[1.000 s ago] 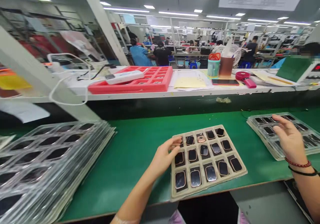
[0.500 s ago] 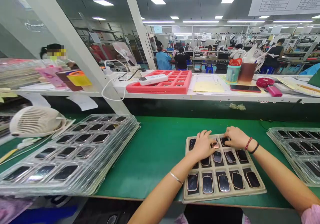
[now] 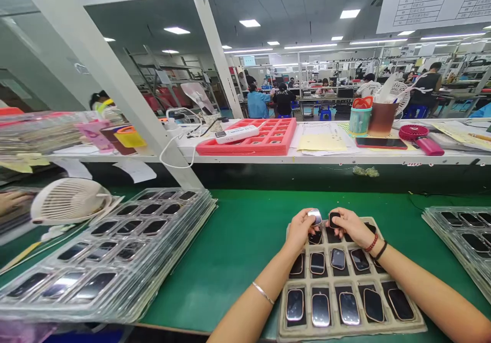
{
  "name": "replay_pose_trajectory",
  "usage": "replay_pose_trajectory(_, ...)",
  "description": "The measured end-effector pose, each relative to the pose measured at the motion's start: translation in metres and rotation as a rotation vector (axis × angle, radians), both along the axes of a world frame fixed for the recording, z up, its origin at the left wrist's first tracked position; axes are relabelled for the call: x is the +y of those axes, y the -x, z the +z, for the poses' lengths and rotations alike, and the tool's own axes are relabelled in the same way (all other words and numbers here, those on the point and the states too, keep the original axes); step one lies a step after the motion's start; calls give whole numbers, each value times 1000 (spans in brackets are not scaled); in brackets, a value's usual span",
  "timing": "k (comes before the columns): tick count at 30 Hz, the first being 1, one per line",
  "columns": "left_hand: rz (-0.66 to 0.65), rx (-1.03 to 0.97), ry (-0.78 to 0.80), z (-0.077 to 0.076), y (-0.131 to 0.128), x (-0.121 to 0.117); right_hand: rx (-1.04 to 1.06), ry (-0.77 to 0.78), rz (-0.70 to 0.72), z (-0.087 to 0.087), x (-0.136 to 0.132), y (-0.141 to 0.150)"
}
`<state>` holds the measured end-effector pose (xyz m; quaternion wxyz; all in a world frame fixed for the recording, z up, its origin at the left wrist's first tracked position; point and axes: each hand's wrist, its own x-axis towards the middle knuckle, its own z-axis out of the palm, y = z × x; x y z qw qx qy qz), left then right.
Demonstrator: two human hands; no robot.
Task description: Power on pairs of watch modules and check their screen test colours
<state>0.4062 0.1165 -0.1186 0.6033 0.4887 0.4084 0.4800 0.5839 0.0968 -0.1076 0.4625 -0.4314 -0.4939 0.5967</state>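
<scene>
My left hand pinches a smartwatch case, whose face catches a bright reflection. A second smartwatch case, dark-faced, is between the fingers and thumb of my right hand. Both are raised over the back row of a beige moulded tray, a short gap apart. Rows of strapless smartwatch cases with dark faces and gold-coloured rims, such as one at the front, lie in the tray's pockets. My hands and forearms hide parts of the back and side pockets.
Stacked clear trays of watch cases stand on the left, more trays at the right edge. A white fan lies at the far left, near another person's hand. On the shelf sit a red foam tray and a pink handheld fan.
Both hands have lifted from the tray's back row, each now holding up a watch case. The view has tilted up slightly, so the bench appears lower.
</scene>
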Motion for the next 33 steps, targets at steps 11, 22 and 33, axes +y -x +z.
replay_pose_trajectory(11, -196, -62, 88, 11, 1, -9, 266, 48, 112, -1, -17, -33)
replay_pose_trajectory(22, -222, 79, -65, 8, -6, -19, 114, -77, 177, -14, -18, -35)
replay_pose_trajectory(33, -137, 95, -105, 6, -6, -16, 47, -92, 156, -15, -18, -34)
